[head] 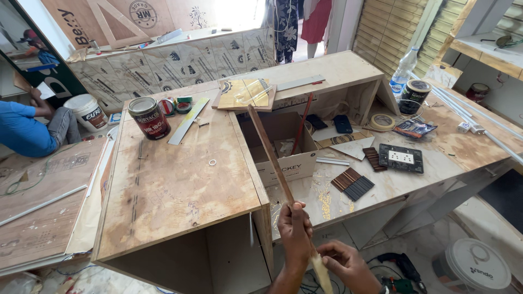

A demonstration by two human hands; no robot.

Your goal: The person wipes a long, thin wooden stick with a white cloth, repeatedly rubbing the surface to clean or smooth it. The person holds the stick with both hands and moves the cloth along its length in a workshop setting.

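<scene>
Both hands grip one long wooden strip (271,155): the left hand (295,231) is closed around it higher up, the right hand (344,263) pinches its pale lower end. Thin, reddish-brown and straight, it slants up over the plywood cabinet (169,185) toward the open cardboard box (294,163). Levered against that edge it could snap, or swing into the glue can (149,117).

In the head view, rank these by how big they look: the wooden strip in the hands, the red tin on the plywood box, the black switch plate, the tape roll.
1. wooden strip, longest by far.
2. red tin.
3. black switch plate, close to the tin; unsure between them.
4. tape roll, smallest, though it lies farther from the camera.
</scene>
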